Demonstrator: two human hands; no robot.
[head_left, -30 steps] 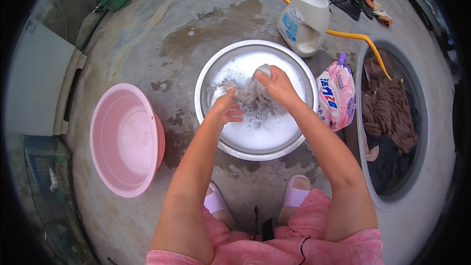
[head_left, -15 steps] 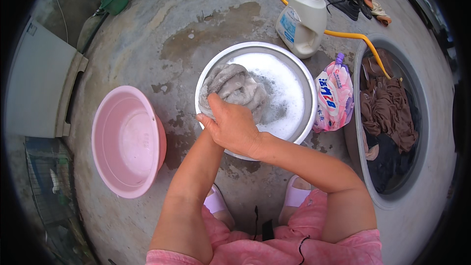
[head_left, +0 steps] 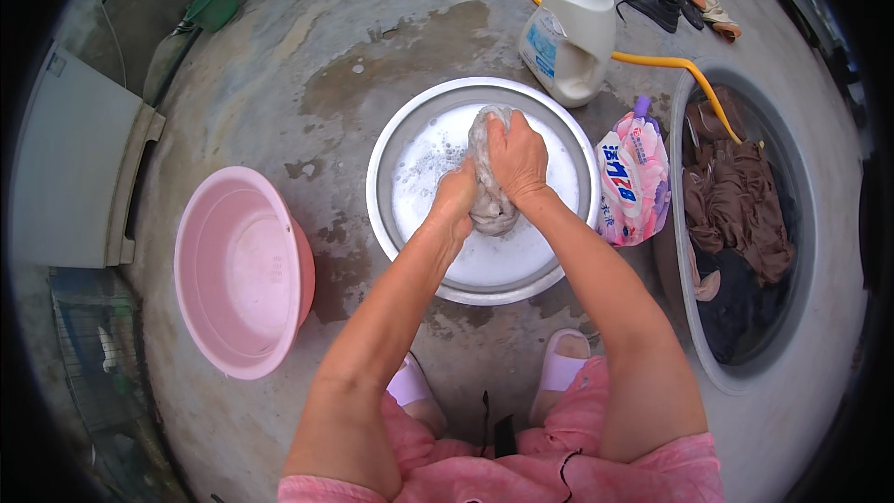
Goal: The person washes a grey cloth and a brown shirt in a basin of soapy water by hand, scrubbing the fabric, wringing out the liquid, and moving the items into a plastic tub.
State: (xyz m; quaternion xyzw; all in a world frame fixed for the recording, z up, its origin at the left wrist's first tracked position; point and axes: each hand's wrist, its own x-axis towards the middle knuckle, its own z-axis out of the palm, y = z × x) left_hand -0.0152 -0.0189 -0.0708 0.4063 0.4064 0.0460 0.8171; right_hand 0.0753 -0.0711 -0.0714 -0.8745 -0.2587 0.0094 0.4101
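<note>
Hands meet over the metal basin (head_left: 391,144), which sits on the wet concrete floor (head_left: 372,47) just ahead of your feet. Your right hand (head_left: 518,158) is closed around the upper part of a wadded grey cloth (head_left: 486,210), fingers curled over its top; your left hand (head_left: 453,203) presses against the cloth's left side, and from this angle I cannot tell whether its fingers wrap the cloth or only bear on it. The cloth stands bunched and upright above the soapy water (head_left: 424,163).

Recommended practice for the scrub in hand: keep the wad low over the basin so suds fall back inside, work one fold against another between both hands, and turn the bundle so fresh fabric comes under the grip. Brace the basin if it slides on the wet floor.

Surroundings noted: pink basin (head_left: 244,270) to your left, apart from the metal one; white detergent jug (head_left: 570,37) beyond the far rim; pink detergent pouch (head_left: 635,177) just beside the right rim; grey tub (head_left: 805,224) on the right holding brown and dark laundry (head_left: 736,205); yellow hose (head_left: 652,61) running to it.

Obscured: the lower end of the cloth, probably dipping into the foam; the water depth; the left fingertips
</note>
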